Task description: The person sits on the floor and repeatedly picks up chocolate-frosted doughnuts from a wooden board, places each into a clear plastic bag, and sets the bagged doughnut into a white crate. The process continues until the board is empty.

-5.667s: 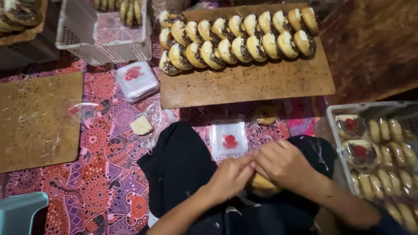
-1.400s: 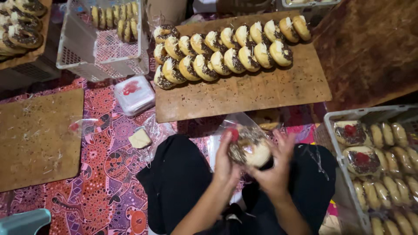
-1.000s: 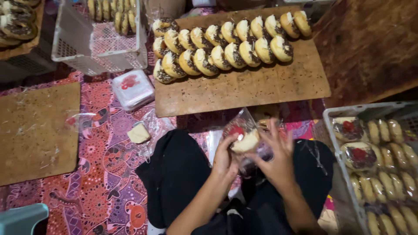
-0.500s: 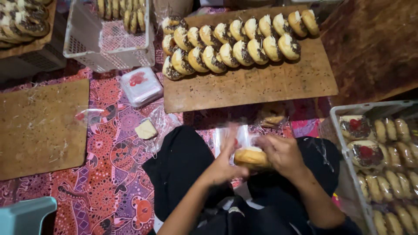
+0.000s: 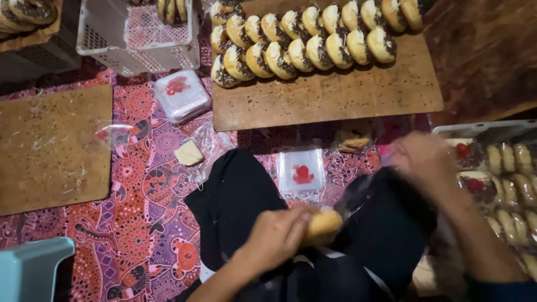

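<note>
A round golden-brown bun in a clear plastic wrapper is held low in the middle of the view, over the lap clad in black cloth. It is gripped by the left hand, whose fingers are clenched around its left side. The right hand is raised off to the right, apart from the bun and blurred; whether its fingers are released or clenched cannot be told. It hovers just beside the grey plastic crate of wrapped buns at the right edge.

Just beyond the bun, a flat stack of clear plastic bags with a red print lies on the patterned red and purple floor cloth. A crumpled clear wrapper with a pale piece inside lies to the left of the lap, and a second, thicker stack of clear printed bags lies further up.

A brown wooden board is set at the top centre, and 2 rows of round buns with dark filling are stood on edge along its far side. A white plastic lattice basket is placed at the top left. A bare wooden board rests at the left, and the corner of a pale blue plastic stool is seen at the bottom left.
</note>
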